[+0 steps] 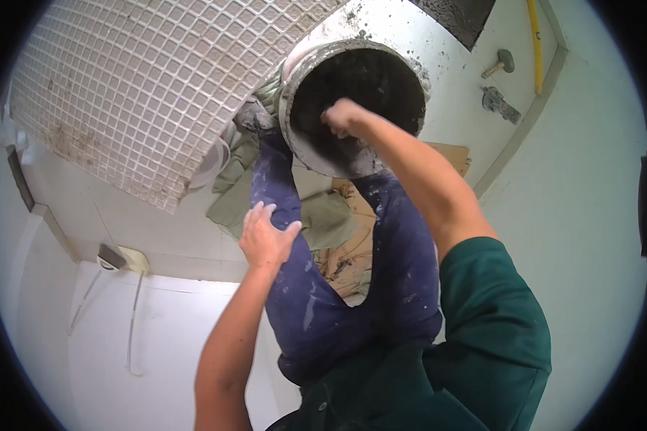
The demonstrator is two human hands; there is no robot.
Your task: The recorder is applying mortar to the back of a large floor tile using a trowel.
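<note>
A big round bucket [289, 133], its rim crusted with grey mortar, stands in front of my legs with a dark inside. My right hand [343, 119] reaches down into it, fingers curled into a fist. Whatever the fist grips is hidden; a greyish smear of material shows just below it. My left hand [266, 235] lies on my left thigh with its fingers spread, holding nothing. The purple-blue trousers [316, 316] beneath it carry pale dusty marks.
A large tile [158, 86] with a gridded back slants across the upper left. Right of the bucket lie a mallet [504, 62], a mortar-caked tool [500, 105] and a yellow level [535, 47]. Green cloth [327, 221] and cardboard [352, 266] lie between my legs. A dustpan [132, 258] sits left.
</note>
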